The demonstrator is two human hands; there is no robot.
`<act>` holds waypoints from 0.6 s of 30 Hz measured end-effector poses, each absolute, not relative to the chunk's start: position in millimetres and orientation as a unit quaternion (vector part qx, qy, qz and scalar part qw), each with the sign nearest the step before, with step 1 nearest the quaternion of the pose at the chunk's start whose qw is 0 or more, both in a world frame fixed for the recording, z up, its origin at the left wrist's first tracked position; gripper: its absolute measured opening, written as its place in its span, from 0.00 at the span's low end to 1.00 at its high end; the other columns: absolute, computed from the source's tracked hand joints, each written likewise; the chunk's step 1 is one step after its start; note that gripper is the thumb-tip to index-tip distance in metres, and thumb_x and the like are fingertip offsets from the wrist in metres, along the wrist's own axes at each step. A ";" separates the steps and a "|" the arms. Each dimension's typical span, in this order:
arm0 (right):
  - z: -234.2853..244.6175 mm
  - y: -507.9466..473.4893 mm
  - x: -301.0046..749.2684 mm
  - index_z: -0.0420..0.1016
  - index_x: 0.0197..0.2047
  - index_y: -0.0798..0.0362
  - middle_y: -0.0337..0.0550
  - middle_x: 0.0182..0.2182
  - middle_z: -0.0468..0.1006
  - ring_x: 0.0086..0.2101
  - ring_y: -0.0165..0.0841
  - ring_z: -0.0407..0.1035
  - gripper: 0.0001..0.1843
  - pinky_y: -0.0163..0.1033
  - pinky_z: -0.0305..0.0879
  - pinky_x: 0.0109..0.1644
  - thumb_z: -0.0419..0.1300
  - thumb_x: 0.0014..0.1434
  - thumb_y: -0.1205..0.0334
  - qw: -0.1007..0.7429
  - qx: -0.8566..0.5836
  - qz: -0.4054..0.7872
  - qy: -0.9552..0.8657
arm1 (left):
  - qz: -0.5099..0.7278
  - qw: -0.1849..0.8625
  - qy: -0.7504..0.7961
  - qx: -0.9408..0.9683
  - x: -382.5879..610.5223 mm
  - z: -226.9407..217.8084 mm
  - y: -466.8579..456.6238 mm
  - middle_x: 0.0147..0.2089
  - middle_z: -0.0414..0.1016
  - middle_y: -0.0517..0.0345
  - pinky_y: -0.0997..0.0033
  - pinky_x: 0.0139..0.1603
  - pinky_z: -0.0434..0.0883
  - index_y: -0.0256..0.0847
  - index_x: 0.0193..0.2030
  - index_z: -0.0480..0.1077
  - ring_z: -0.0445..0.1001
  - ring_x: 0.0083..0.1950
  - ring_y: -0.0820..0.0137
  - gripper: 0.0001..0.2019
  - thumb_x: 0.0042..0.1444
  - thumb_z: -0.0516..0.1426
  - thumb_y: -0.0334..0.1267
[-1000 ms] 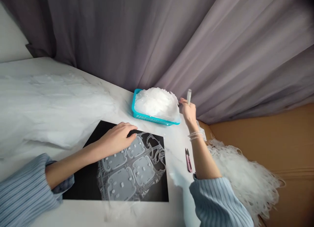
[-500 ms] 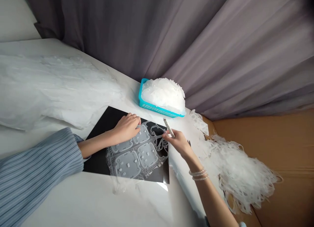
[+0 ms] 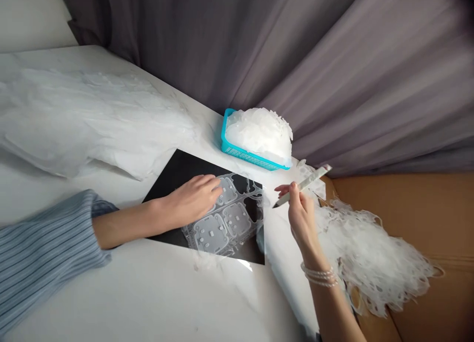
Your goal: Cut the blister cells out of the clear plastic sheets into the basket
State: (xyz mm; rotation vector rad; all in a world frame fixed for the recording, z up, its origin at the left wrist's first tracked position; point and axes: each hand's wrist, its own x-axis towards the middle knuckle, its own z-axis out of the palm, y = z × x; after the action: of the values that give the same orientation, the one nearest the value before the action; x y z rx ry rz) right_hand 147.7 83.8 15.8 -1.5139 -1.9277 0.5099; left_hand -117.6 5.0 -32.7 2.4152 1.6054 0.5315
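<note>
— While the left hand [image 3: 192, 199] lies open on the clear moulded sheet [image 3: 225, 223], what does the right hand [image 3: 301, 213] grip?

— A white marker [image 3: 301, 185], pinched between its fingers. At one o'clock, a teal basket [image 3: 244, 157] holds white plastic offcuts [image 3: 259, 134]; white table [image 3: 148, 292], grey curtain [image 3: 259, 46] beyond.

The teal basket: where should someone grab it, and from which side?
Likely its long near rim, from the person's side: that wall of the teal basket shows bare, white scraps heap over the top, and the far side sits by the curtain.
</note>
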 end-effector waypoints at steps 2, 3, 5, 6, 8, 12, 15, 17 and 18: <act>16.3 69.9 129.3 0.77 0.39 0.54 0.39 0.24 0.70 0.26 0.31 0.65 0.30 0.35 0.59 0.31 0.43 0.67 0.39 0.343 -0.543 0.300 -0.706 | 0.159 0.085 0.519 0.836 -120.2 -36.8 -10.3 0.59 0.70 0.41 0.53 0.64 0.60 0.37 0.52 0.70 0.64 0.64 0.53 0.13 0.65 0.48 0.32; 15.2 63.4 118.2 0.76 0.40 0.54 0.37 0.21 0.68 0.24 0.30 0.64 0.29 0.35 0.59 0.30 0.44 0.67 0.40 0.340 -0.528 0.345 -0.698 | 0.144 0.072 0.510 0.845 -121.7 -39.5 -16.5 0.61 0.68 0.39 0.51 0.65 0.59 0.35 0.54 0.69 0.63 0.65 0.50 0.15 0.66 0.47 0.33; 9.6 52.5 94.8 0.76 0.42 0.53 0.36 0.20 0.69 0.22 0.30 0.66 0.27 0.35 0.62 0.28 0.46 0.67 0.41 0.321 -0.499 0.423 -0.684 | 0.114 0.037 0.501 0.857 -124.6 -44.9 -26.0 0.64 0.66 0.35 0.47 0.65 0.57 0.33 0.60 0.66 0.61 0.67 0.46 0.19 0.68 0.44 0.35; 5.3 48.4 83.7 0.76 0.42 0.54 0.38 0.22 0.71 0.23 0.31 0.68 0.26 0.36 0.64 0.29 0.48 0.67 0.41 0.313 -0.486 0.449 -0.681 | 0.101 0.022 0.501 0.859 -125.9 -46.9 -29.6 0.65 0.64 0.34 0.46 0.64 0.58 0.32 0.62 0.64 0.60 0.67 0.45 0.20 0.69 0.43 0.36; -4.8 42.6 65.4 0.76 0.39 0.54 0.42 0.28 0.76 0.27 0.32 0.72 0.22 0.37 0.69 0.32 0.53 0.65 0.44 0.306 -0.462 0.468 -0.688 | 0.087 -0.001 0.508 0.857 -127.6 -48.3 -35.3 0.65 0.63 0.31 0.45 0.62 0.60 0.31 0.64 0.62 0.59 0.67 0.42 0.22 0.69 0.41 0.37; -20.5 35.8 49.0 0.74 0.40 0.52 0.43 0.34 0.78 0.32 0.33 0.75 0.11 0.38 0.71 0.38 0.57 0.65 0.54 0.292 -0.429 0.395 -0.759 | 0.063 -0.026 0.509 0.858 -129.6 -42.5 -42.8 0.61 0.67 0.30 0.48 0.51 0.67 0.29 0.63 0.62 0.65 0.61 0.41 0.23 0.69 0.41 0.39; -23.9 31.4 47.8 0.72 0.41 0.51 0.41 0.33 0.77 0.33 0.32 0.74 0.07 0.37 0.70 0.38 0.54 0.67 0.61 0.279 -0.386 0.311 -0.822 | 0.063 -0.037 0.510 0.857 -131.9 -38.8 -44.7 0.59 0.69 0.35 0.51 0.47 0.69 0.33 0.60 0.66 0.69 0.56 0.46 0.21 0.68 0.43 0.41; -24.1 29.2 47.7 0.71 0.41 0.51 0.40 0.32 0.77 0.32 0.31 0.74 0.06 0.36 0.68 0.35 0.53 0.67 0.64 0.271 -0.358 0.272 -0.851 | 0.080 -0.053 0.516 0.851 -133.3 -39.6 -45.3 0.60 0.70 0.37 0.50 0.52 0.67 0.34 0.59 0.66 0.68 0.58 0.48 0.21 0.68 0.44 0.43; -24.0 28.5 47.5 0.71 0.42 0.51 0.40 0.32 0.77 0.30 0.30 0.73 0.06 0.35 0.67 0.33 0.53 0.67 0.65 0.267 -0.349 0.257 -0.861 | 0.089 -0.061 0.518 0.848 -133.8 -40.8 -45.6 0.60 0.70 0.37 0.48 0.56 0.65 0.34 0.59 0.66 0.67 0.60 0.48 0.21 0.68 0.45 0.44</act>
State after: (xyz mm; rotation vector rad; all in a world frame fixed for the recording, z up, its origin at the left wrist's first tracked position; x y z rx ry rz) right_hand 47.5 28.5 -24.0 -0.9424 -2.3230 0.6947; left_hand -133.8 -45.6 -40.8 2.7737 1.6947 0.2906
